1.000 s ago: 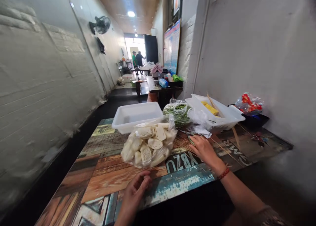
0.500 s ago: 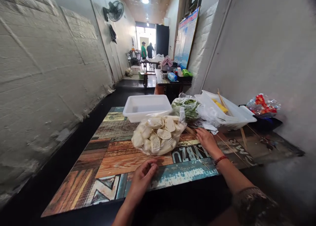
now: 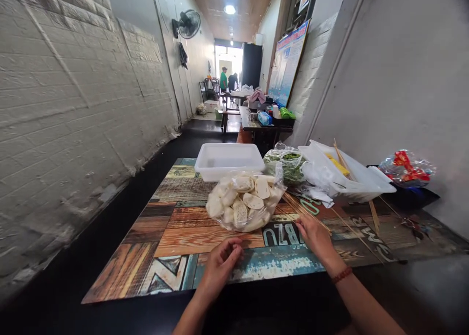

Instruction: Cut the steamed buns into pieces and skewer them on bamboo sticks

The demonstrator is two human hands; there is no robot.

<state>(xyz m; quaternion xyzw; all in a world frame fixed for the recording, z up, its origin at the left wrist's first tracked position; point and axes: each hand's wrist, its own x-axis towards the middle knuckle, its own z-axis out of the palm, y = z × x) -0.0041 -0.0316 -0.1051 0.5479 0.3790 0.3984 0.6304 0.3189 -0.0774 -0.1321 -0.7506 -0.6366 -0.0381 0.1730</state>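
Note:
My left hand [image 3: 222,261] rests at the table's near edge, fingers loosely curled in toward the thumb, with nothing visible in them. My right hand [image 3: 315,237] is low over the table, its fingertips pressed together beside thin bamboo skewers [image 3: 293,204]; whatever it pinches is too small to make out. In front of both hands sits a clear plastic bag [image 3: 245,200] full of pale, spongy cut slices. Green-handled scissors [image 3: 309,205] lie just beyond my right hand.
Behind the bag stands a white plastic tub [image 3: 229,171]. To its right are a bag of leafy greens [image 3: 286,164] and a white basket [image 3: 361,191] holding skewers and something yellow. A red-and-clear package [image 3: 406,166] is at far right. Two people stand far back.
My right hand has drawn back toward me from the skewers, uncovering the scissors. The skewers now lie closer together. My left hand keeps its pose; the view has shifted slightly.

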